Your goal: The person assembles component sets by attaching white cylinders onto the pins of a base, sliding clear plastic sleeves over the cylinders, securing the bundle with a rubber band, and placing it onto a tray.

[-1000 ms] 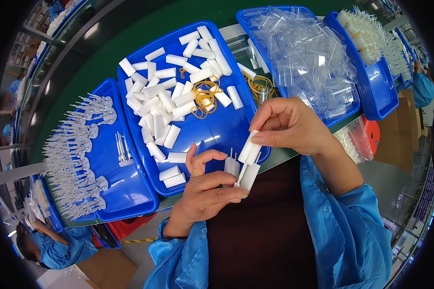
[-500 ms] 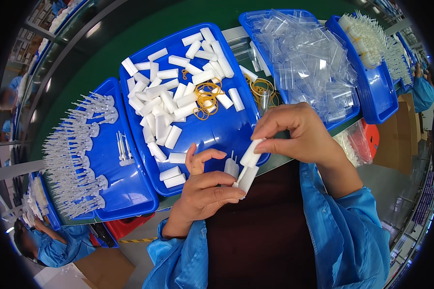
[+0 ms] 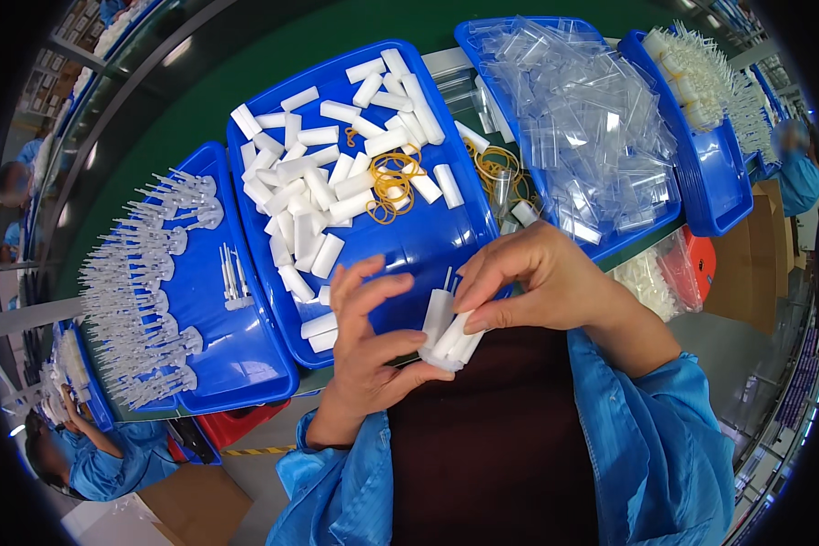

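Note:
Thumb and index finger of my left hand [image 3: 373, 341] pinch the bottom of a white pronged plastic piece [image 3: 441, 361], its other fingers spread upward. White foam blocks [image 3: 439, 314] stand side by side on the piece, and thin prongs stick up above one of them. My right hand [image 3: 537, 282] presses thumb and fingers around the top of the nearer white blocks. Beyond both hands, a blue tray [image 3: 382, 278] holds many loose white foam blocks [image 3: 314, 191] and yellow rubber bands [image 3: 393, 187].
At left, a blue tray [image 3: 237, 364] carries rows of white pronged pieces [image 3: 146, 291]. Clear plastic sleeves [image 3: 582, 118] fill another tray on the right, past which stacked blue trays [image 3: 723, 173] hold more pronged pieces. A co-worker [image 3: 109, 455] sits at lower left.
My right hand has brought its white block down and left onto the pronged piece, beside the others. My left hand's fingers have opened wider, thumb and index staying at the base.

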Action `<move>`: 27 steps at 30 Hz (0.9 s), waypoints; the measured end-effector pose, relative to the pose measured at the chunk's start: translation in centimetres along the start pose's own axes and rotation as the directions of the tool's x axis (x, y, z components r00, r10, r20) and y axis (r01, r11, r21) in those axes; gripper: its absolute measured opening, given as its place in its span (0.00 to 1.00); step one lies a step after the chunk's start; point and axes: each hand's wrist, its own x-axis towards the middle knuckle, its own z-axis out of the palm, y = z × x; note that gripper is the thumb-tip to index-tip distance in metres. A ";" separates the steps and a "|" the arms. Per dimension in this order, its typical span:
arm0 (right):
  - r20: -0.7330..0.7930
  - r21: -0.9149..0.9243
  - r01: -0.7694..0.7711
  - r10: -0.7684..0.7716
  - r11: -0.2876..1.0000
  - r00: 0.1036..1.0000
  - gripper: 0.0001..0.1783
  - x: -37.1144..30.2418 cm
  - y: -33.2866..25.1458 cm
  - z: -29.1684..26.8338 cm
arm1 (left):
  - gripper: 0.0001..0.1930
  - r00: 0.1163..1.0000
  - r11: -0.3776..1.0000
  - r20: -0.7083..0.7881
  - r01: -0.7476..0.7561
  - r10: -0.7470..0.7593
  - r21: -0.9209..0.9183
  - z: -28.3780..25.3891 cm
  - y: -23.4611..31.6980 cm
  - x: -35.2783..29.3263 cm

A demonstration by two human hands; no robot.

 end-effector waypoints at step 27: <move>-0.179 -0.946 0.035 -0.610 0.322 0.772 0.18 -0.8 -2.8 -3.4 | 0.14 0.976 0.938 -0.045 0.192 -0.213 -0.288 2.6 0.4 1.2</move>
